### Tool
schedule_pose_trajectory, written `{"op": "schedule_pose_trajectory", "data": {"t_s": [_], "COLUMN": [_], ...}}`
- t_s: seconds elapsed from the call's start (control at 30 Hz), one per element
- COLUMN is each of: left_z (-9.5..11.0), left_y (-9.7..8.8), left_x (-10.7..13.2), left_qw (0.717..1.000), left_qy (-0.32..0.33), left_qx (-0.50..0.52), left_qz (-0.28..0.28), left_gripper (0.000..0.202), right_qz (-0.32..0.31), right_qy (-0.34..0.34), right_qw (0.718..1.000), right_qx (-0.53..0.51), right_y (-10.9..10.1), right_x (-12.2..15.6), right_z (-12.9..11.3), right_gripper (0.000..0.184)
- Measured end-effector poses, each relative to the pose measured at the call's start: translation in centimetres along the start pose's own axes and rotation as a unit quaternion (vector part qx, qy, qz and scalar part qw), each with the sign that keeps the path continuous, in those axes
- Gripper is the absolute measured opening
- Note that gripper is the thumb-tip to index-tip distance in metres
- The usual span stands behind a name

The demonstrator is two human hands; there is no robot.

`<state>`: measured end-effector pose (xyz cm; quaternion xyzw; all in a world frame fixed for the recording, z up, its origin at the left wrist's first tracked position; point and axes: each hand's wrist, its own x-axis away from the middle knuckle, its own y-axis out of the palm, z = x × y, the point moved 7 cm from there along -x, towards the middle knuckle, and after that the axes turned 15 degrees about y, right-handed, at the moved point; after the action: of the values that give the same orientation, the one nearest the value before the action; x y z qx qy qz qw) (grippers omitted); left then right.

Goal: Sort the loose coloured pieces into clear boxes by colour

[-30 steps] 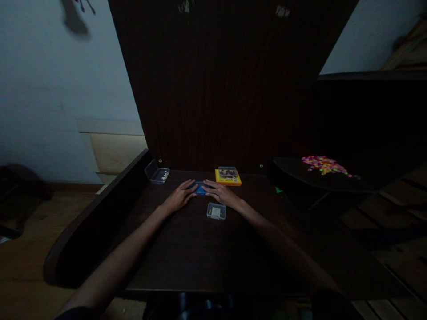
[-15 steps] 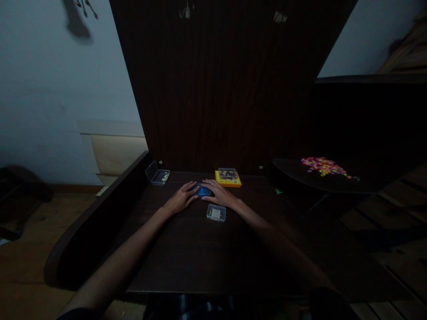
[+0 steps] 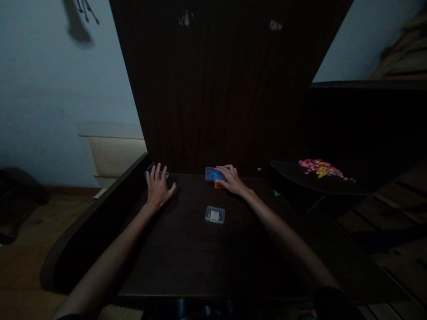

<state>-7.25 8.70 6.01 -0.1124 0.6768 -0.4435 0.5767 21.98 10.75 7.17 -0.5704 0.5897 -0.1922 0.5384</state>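
My right hand [image 3: 231,178] holds a small blue case [image 3: 213,174] at the far middle of the dark table [image 3: 187,253], right over the yellow box, of which only an orange corner [image 3: 218,186] shows. My left hand [image 3: 157,186] lies spread, fingers apart, on the clear plastic case [image 3: 149,169] at the table's far left corner. A second small clear case [image 3: 215,214] with a pale insert rests on the table between my arms, touched by neither hand.
A tall dark wooden panel [image 3: 227,89] stands behind the table. A raised dark rail [image 3: 96,222] runs along the table's left side. At the right, a lower dark shelf [image 3: 333,184] carries a heap of pink and yellow bits [image 3: 319,167]. The room is dim.
Both hands left the table's middle. My right hand carried the blue case back over the yellow box. My left hand moved left onto the clear case in the corner.
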Motion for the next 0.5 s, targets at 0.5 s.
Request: {"op": "schedule_pose_trajectory", "data": {"t_s": [0.5], "left_z": [-5.2], "left_y": [-0.1], "left_x": [1.0], "left_qw": [0.995], "left_qy": [-0.099], "left_qx": [-0.025], "left_qz": [-0.015], "left_gripper": [0.101], "right_qz": [0.016], "right_qy": [0.044], "right_qw": [0.994], "right_qx": [0.098], "right_y": [0.0], "right_x": [-1.6], "right_z": [7.0], "right_gripper": [0.041]}}
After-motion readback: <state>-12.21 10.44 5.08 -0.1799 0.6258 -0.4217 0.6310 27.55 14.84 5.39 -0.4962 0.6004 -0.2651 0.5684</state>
